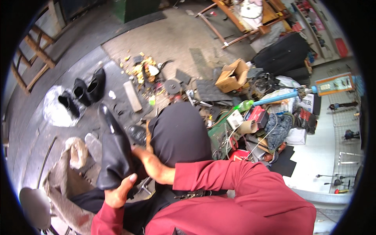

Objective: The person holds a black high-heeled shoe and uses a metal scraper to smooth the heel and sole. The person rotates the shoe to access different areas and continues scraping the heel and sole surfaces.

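Note:
A black leather boot is held upright at the centre left, its glossy toe pointing away from me. My left hand grips the lower end of the boot, thumb on top of the leather. My right hand is closed on the boot's right side, its fingertips partly hidden by the leather. Beneath the boot a metal piece shows near my dark-trousered legs. Beside the boot lies a pale sack cloth.
Several black shoes stand at left, partly on white plastic. A wooden stool, scattered scraps, a cardboard box, a heap of tools and packages, and a wooden chair surround me. A white board is at right.

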`<action>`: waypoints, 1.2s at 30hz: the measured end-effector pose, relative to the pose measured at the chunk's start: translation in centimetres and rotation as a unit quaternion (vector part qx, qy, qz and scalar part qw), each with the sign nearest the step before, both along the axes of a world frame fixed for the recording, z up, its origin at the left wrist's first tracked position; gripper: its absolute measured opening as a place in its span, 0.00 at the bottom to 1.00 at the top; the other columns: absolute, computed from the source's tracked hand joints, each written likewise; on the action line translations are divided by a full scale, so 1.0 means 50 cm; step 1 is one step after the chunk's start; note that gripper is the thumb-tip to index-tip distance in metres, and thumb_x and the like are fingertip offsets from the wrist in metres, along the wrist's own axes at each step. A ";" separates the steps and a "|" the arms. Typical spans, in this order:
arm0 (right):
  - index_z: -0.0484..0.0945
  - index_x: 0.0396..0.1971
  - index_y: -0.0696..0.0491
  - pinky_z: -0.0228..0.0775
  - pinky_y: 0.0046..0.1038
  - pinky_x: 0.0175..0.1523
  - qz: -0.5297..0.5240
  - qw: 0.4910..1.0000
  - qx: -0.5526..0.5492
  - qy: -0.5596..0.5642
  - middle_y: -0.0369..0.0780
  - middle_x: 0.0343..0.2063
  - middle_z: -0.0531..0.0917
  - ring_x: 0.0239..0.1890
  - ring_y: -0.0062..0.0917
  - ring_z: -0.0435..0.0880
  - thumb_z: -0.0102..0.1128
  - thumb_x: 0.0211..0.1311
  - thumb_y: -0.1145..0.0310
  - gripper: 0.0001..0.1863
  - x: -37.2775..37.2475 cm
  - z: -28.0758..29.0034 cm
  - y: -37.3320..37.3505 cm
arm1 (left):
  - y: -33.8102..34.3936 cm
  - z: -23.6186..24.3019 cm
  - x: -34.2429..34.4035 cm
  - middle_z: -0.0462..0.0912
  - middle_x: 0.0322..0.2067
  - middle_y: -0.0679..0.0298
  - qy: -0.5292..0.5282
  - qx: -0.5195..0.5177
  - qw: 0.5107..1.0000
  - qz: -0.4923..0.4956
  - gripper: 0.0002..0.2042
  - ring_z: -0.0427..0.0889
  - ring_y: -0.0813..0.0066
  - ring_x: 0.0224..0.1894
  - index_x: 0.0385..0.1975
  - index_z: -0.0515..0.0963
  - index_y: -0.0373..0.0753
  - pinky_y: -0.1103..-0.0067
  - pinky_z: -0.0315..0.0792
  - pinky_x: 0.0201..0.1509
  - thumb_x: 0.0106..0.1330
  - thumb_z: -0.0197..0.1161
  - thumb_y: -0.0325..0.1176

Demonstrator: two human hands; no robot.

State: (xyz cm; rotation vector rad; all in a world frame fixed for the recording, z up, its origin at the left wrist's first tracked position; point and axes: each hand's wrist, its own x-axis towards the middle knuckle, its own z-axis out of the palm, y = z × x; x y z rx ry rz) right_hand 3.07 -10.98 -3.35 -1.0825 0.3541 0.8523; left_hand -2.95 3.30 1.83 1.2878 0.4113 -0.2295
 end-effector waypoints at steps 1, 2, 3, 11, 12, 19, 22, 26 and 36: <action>0.79 0.55 0.56 0.64 0.25 0.60 0.028 0.999 -0.006 -0.016 0.35 0.48 0.82 0.51 0.20 0.76 0.41 0.79 0.48 0.27 0.001 0.004 -0.004 | 0.003 0.000 0.000 0.82 0.43 0.71 0.021 -0.003 1.000 -0.006 0.21 0.77 0.85 0.37 0.57 0.78 0.34 0.86 0.70 0.40 0.62 0.68 0.26; 0.79 0.55 0.55 0.64 0.25 0.59 0.036 0.999 0.009 0.001 0.35 0.48 0.82 0.50 0.20 0.76 0.40 0.78 0.47 0.28 0.003 0.010 -0.011 | 0.003 0.001 -0.002 0.82 0.45 0.69 0.013 0.002 1.000 -0.004 0.22 0.78 0.83 0.40 0.58 0.77 0.34 0.85 0.71 0.43 0.62 0.68 0.26; 0.79 0.56 0.54 0.64 0.25 0.59 0.050 0.998 0.027 0.019 0.34 0.47 0.82 0.50 0.20 0.77 0.40 0.78 0.47 0.28 0.005 0.016 -0.016 | 0.005 0.001 -0.005 0.82 0.47 0.68 0.012 -0.007 1.000 -0.010 0.23 0.79 0.80 0.42 0.59 0.76 0.33 0.83 0.73 0.46 0.62 0.67 0.27; 0.76 0.62 0.53 0.66 0.25 0.62 0.055 0.998 0.031 -0.004 0.36 0.56 0.82 0.56 0.23 0.79 0.38 0.78 0.46 0.30 0.011 0.036 -0.023 | 0.006 0.000 -0.026 0.77 0.60 0.58 -0.061 -0.016 0.992 -0.111 0.26 0.75 0.66 0.62 0.65 0.68 0.29 0.73 0.65 0.69 0.66 0.62 0.22; 0.79 0.58 0.54 0.66 0.25 0.60 0.053 0.998 0.009 -0.019 0.36 0.52 0.84 0.53 0.22 0.79 0.39 0.78 0.48 0.28 0.009 0.033 -0.020 | 0.008 0.000 -0.030 0.77 0.60 0.58 -0.032 -0.019 0.992 -0.119 0.26 0.75 0.66 0.62 0.65 0.68 0.29 0.73 0.65 0.69 0.66 0.62 0.22; 0.76 0.58 0.59 0.64 0.28 0.66 0.139 0.975 -0.056 -0.163 0.41 0.55 0.81 0.58 0.23 0.76 0.37 0.80 0.58 0.24 0.011 0.001 -0.027 | 0.002 -0.008 -0.029 0.79 0.57 0.59 -0.039 0.011 0.992 -0.122 0.24 0.76 0.68 0.60 0.63 0.70 0.29 0.75 0.67 0.66 0.66 0.61 0.22; 0.79 0.51 0.59 0.69 0.26 0.58 0.063 0.970 -0.063 -0.227 0.37 0.44 0.85 0.48 0.18 0.79 0.39 0.79 0.56 0.24 0.004 0.001 -0.018 | -0.002 -0.007 -0.023 0.79 0.57 0.59 -0.029 -0.006 0.993 -0.117 0.24 0.76 0.69 0.60 0.63 0.70 0.29 0.75 0.67 0.66 0.66 0.61 0.21; 0.78 0.54 0.58 0.67 0.24 0.59 0.057 0.989 -0.034 -0.131 0.35 0.47 0.84 0.50 0.17 0.78 0.39 0.80 0.56 0.24 0.001 0.009 -0.024 | -0.007 -0.012 -0.016 0.78 0.58 0.59 -0.128 0.030 0.987 -0.096 0.25 0.76 0.68 0.60 0.64 0.70 0.29 0.75 0.67 0.66 0.66 0.62 0.21; 0.77 0.52 0.59 0.67 0.25 0.57 0.074 0.985 -0.017 -0.152 0.36 0.45 0.83 0.48 0.17 0.76 0.39 0.79 0.57 0.22 0.013 0.016 -0.029 | -0.009 -0.019 -0.017 0.80 0.39 0.70 -0.089 0.059 0.990 -0.092 0.16 0.76 0.82 0.37 0.54 0.75 0.31 0.83 0.71 0.41 0.67 0.64 0.23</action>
